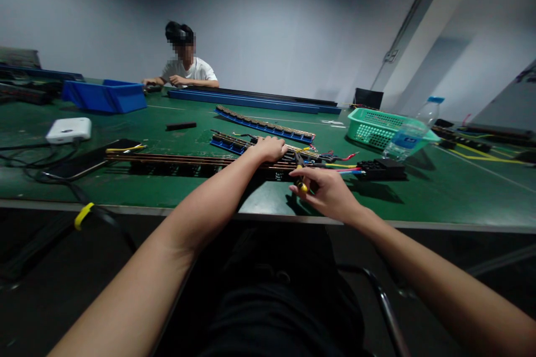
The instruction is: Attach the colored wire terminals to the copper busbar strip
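My right hand grips a pair of pliers with yellow-and-black handles, jaws pointing away from me. They are at the right part of a long black strip with copper-coloured rails, close to its wires. My left hand is closed over this strip just left of the pliers; its fingertips are partly hidden. Red, blue and yellow wires run from there to a black connector block. Behind my left hand lies a shorter blue-based strip, partly covered.
Another blue-based strip lies farther back. A green basket and a water bottle stand right. Leftward are a blue bin, a white box and black cables. Across the table sits a person by long blue bars.
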The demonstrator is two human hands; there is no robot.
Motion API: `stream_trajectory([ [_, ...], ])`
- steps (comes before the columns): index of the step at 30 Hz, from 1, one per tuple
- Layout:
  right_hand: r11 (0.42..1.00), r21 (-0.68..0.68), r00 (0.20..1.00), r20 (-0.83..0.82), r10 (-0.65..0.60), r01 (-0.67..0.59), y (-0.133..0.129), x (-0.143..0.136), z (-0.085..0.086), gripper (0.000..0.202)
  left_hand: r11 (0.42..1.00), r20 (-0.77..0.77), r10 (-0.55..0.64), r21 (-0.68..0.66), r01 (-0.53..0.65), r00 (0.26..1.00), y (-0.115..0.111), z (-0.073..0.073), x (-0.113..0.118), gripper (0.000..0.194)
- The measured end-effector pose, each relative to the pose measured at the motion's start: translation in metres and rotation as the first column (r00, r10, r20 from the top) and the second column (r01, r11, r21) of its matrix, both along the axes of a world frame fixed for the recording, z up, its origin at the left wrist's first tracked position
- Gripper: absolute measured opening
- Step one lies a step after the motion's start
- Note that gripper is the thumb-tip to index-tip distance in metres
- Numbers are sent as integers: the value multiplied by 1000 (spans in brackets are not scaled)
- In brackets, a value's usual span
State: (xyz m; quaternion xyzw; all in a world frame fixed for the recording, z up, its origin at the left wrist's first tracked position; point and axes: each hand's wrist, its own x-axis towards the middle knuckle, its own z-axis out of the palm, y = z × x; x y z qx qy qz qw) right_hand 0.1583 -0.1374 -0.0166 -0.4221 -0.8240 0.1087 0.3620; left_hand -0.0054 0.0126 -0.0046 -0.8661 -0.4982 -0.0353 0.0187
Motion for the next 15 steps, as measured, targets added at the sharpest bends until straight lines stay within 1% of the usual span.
stream_trajectory([
  [2, 998, 23, 996, -71, -61, 63, -5, 3, -4, 26, 1000, -2, -10, 2, 10, 1000, 0, 0, 0, 44],
  [4, 988, 0, 957, -248, -148, 153, -10, 7, -5, 27, 1000, -1, -22, 2, 22, 1000, 0, 0, 0, 44],
  [5, 982, -33, 914, -360, -187, 188, -12, 10, -5, 29, 1000, 1, -25, 1, 25, 1000, 0, 0, -1, 44],
  [7, 971, -108, 785, -572, -237, 214, -17, 16, -3, 33, 1000, 7, -27, -3, 27, 1000, -1, 1, -1, 44],
  [9, 965, -145, 658, -708, -257, 220, -23, 22, 1, 36, 1000, 8, -21, -7, 21, 1000, -2, 2, -1, 45],
  [10, 962, -143, 622, -739, -260, 232, -25, 26, 2, 36, 1000, 6, -18, -9, 18, 1000, -2, 2, -1, 45],
  [11, 959, -133, 609, -748, -263, 250, -27, 30, 3, 36, 1000, 3, -15, -10, 15, 1000, -3, 2, -1, 46],
  [12, 955, -117, 616, -742, -266, 272, -29, 35, 5, 36, 1000, 0, -14, -11, 14, 1000, -3, 3, -1, 46],
  [15, 941, -77, 659, -694, -289, 331, -31, 51, 6, 37, 1000, -8, -23, -10, 23, 1000, -3, 3, -1, 46],
])
